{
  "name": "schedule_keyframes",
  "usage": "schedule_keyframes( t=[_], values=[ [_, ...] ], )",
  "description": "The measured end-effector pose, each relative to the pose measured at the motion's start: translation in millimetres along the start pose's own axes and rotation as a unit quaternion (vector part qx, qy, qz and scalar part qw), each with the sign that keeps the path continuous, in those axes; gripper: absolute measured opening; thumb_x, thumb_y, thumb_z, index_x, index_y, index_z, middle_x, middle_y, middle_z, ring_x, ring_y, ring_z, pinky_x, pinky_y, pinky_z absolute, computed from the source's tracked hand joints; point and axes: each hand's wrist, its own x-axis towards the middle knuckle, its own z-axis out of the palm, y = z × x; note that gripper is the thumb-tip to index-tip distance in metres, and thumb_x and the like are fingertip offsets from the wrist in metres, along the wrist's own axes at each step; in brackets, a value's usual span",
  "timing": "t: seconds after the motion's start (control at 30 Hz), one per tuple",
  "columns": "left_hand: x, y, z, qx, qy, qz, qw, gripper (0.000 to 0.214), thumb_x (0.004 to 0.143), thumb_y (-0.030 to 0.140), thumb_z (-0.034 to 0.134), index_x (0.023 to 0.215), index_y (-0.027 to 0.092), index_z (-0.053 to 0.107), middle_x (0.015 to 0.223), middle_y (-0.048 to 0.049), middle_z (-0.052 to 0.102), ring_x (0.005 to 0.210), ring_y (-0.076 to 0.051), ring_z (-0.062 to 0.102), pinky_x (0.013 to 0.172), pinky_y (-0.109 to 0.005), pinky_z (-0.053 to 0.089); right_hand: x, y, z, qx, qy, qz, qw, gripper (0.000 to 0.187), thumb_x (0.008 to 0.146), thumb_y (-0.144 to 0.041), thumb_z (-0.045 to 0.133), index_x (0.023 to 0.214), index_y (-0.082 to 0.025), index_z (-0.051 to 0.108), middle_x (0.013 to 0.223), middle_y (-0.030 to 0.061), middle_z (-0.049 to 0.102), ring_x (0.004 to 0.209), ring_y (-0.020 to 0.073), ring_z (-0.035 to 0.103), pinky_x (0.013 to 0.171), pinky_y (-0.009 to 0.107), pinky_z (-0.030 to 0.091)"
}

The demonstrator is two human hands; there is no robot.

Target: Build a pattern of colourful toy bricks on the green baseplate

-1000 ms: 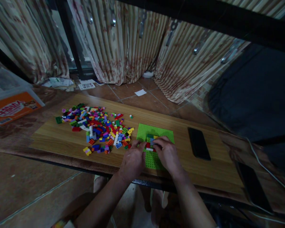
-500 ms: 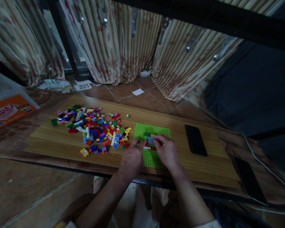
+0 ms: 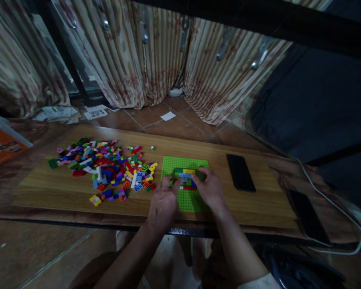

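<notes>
A bright green studded baseplate [image 3: 188, 205] lies on the wooden board in front of me. Fixed on it is a small structure of toy building bricks, with green, yellow, blue, red and white pieces around a light blue brick [image 3: 185, 176]. My left hand [image 3: 164, 200] rests over the plate's left side, its thumb and fingers bent against the structure's left end. From the right, my right hand [image 3: 210, 188] has thumb and index finger at the light blue brick's other end. The fingers partly cover the bricks, so the exact contact is hard to see.
A wide heap of loose coloured bricks [image 3: 108, 162] spreads over the board's left half. One black phone [image 3: 240, 172] lies right of the baseplate, another [image 3: 308, 216] farther right beside a white cable [image 3: 333, 204]. A clear box with an orange label [image 3: 6, 146] stands at far left.
My view has shifted slightly, so the scene sits farther left. My fingers have drawn a little apart, and more of the light blue brick and the yellow brick shows between them.
</notes>
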Motion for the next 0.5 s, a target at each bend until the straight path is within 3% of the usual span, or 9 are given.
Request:
schedule_keyframes(
  t=[0.17, 0.5],
  values=[
    [0, 3, -0.1, 0.038, -0.01, 0.009, 0.999, 0.059, 0.084, 0.01, 0.046, 0.141, 0.024, 0.041, 0.126, -0.014, 0.049, 0.108, -0.025, 0.056, 0.091, -0.037, 0.049, -1, -7, 4, -0.043, -0.001, 0.005, 0.999, 0.048, 0.071, -0.044, 0.068, 0.109, -0.015, 0.066, 0.109, 0.0134, 0.062, 0.107, 0.0298, 0.054, 0.095, 0.042, 0.041],
    [-1, 7, -3.1, 0.083, -0.018, -0.01, 0.996, 0.053, 0.089, 0.01, 0.04, 0.139, 0.027, 0.045, 0.126, -0.0126, 0.052, 0.108, -0.026, 0.055, 0.087, -0.039, 0.051, -4, -13, 6, -0.059, 0.007, 0.017, 0.998, 0.047, 0.068, -0.046, 0.069, 0.106, -0.019, 0.066, 0.107, 0.0119, 0.062, 0.103, 0.0309, 0.053, 0.089, 0.043, 0.04]
  ],
)
